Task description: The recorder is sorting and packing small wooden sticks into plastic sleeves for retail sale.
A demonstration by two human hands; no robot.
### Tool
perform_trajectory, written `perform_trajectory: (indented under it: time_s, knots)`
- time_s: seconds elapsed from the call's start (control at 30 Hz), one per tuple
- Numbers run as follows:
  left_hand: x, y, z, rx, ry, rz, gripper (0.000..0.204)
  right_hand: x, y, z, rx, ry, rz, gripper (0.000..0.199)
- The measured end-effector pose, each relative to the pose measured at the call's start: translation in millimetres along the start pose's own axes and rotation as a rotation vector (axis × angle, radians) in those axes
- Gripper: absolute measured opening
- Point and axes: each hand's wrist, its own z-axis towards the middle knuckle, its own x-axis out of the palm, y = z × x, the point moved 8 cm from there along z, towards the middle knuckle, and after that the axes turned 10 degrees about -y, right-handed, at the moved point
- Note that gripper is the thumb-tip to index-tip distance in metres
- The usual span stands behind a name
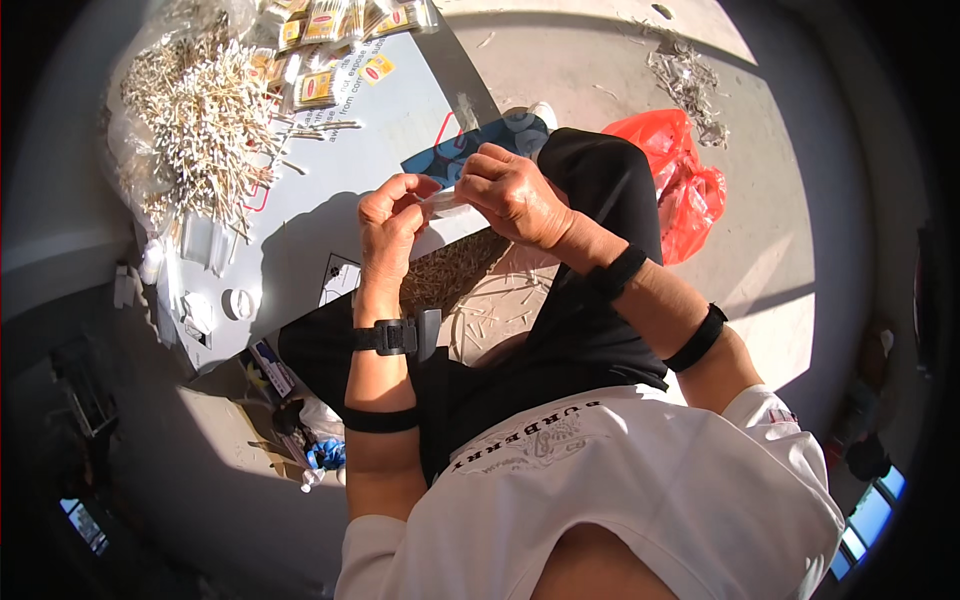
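Note:
Over the near edge of the grey board, my left hand and my right hand are close together. Thumb and fingers of each pinch a small clear plastic bag, which stretches between them. Its contents, if any, are too small to make out. To the left on the board lies a large heap of loose cotton swabs, partly inside a clear plastic sack. Filled packs of cotton swabs with yellow labels sit beyond it, and a loose yellow label lies beside them.
The grey board serves as a work surface, with a white tape roll near its left corner. More swabs lie below its near edge. A red plastic bag and scraps are on the floor at right.

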Motion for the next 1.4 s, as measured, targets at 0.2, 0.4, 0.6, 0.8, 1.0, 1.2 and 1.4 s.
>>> perform_trajectory:
  time_s: [0.2, 0.4, 0.6, 0.8, 1.0, 1.2, 1.4]
  knots:
    - [3.9, -36.2, -13.3, 0.594, -0.062, 0.273, 0.017, -0.4, -1.7, 0.9, 0.061, -0.014, 0.039, 0.015]
    - [17.2, -56.7, -28.1, 0.932, -0.145, 0.62, 0.022, 4.1, -4.3, 2.8, 0.087, -0.029, 0.048, 0.016]
    - [20.0, -54.6, -31.5, 0.986, -0.202, 0.661, 0.017, 10.7, 1.9, 10.1, 0.066, -0.103, 0.058, 0.019]
    - [20.0, -55.1, -31.8, 0.967, -0.18, 0.643, 0.016, -1.0, -6.7, 9.9, 0.064, -0.055, 0.125, 0.017]
    - [22.7, -60.0, -34.4, 0.979, -0.193, 0.587, 0.018, -17.4, -28.1, 0.9, 0.17, 0.005, 0.197, 0.015]
    - [17.8, -57.1, -32.8, 0.949, -0.187, 0.538, 0.018, -35.2, -48.7, -10.2, 0.383, 0.066, 0.194, 0.023]
    - [20.3, -56.5, -33.2, 0.933, -0.173, 0.567, 0.015, -6.0, -27.0, -5.8, 0.366, 0.037, 0.235, 0.021]
